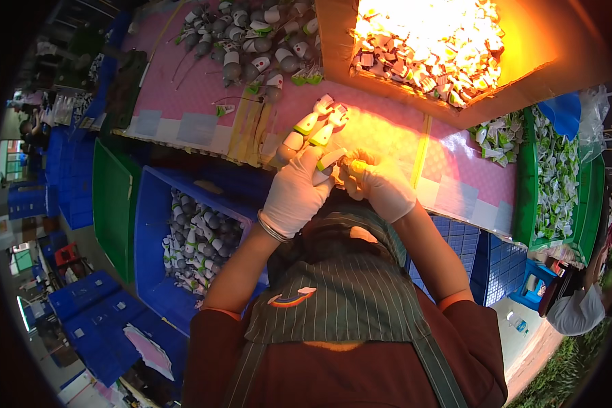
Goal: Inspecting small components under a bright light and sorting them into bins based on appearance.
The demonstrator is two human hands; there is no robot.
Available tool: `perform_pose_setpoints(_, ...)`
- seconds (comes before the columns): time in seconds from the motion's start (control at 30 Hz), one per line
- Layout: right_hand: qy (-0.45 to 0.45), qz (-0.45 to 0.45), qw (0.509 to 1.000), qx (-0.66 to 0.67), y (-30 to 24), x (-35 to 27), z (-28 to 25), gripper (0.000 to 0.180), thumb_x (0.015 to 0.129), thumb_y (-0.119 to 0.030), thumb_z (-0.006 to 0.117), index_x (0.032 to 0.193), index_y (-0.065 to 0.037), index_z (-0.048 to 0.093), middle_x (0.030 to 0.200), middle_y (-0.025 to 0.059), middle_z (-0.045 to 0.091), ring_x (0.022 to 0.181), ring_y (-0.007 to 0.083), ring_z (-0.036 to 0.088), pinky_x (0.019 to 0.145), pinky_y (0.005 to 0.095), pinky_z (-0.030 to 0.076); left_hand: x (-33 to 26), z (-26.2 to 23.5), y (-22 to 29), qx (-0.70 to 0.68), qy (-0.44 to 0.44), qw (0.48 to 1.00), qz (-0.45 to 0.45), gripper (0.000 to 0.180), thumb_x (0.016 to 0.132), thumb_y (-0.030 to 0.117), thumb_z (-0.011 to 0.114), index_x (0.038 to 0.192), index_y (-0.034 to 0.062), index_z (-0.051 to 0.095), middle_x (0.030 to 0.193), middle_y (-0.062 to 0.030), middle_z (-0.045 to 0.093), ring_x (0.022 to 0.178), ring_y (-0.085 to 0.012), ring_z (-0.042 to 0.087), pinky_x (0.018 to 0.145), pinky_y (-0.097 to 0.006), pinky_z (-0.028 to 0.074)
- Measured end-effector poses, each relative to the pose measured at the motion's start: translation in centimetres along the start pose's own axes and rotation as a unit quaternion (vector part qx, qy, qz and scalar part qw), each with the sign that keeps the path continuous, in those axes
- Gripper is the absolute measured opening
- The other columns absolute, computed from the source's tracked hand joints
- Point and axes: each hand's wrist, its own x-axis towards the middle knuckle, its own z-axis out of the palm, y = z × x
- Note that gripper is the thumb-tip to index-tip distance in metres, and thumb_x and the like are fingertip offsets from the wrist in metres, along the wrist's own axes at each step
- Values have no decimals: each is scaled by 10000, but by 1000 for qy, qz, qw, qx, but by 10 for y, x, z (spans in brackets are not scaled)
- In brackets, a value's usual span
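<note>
My left hand [296,192], in a white glove, grips a small white and green plastic piece [331,160] at the table's front edge. Close against it, my right hand [382,185], also gloved, has its fingers pinched at the piece's right end. What the right fingertips hold is too small and too glare-lit to make out. Just beyond my left fingers lie two slim white and green plastic parts [313,121] with rounded grey ends, side by side on the pink table mat [204,95].
A heap of grey, white and green parts [251,41] covers the far left. A cardboard box [449,112] of small pieces stands under glare at the back right. Green crates [528,170] hold more parts at the right. Below left, a blue bin [146,238] contains similar parts.
</note>
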Motion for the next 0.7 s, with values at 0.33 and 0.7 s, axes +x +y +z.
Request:
perform_pose_setpoints(0.33, 146, -452, 712, -516, 6, 16, 4, 156, 736, 9, 680, 878, -19, 622, 791, 98, 624, 722, 228, 623, 657, 321, 498, 4, -5, 13, -245, -105, 947, -176, 412, 820, 122, 694, 1180, 28, 516, 930, -82, 629, 721, -155, 653, 615, -280, 530)
perform_pose_setpoints(0.7, 103, -221, 848, -470, -2, 29, -12, 153, 790, -29, 652, 941, -25, 629, 889, 103, 674, 825, 188, 651, 747, 302, 514, 5, 9, 4, -132, -58, 988, -49, 421, 822, 86, 647, 1211, -1, 514, 1069, -149, 601, 843, -235, 661, 705, -320, 538)
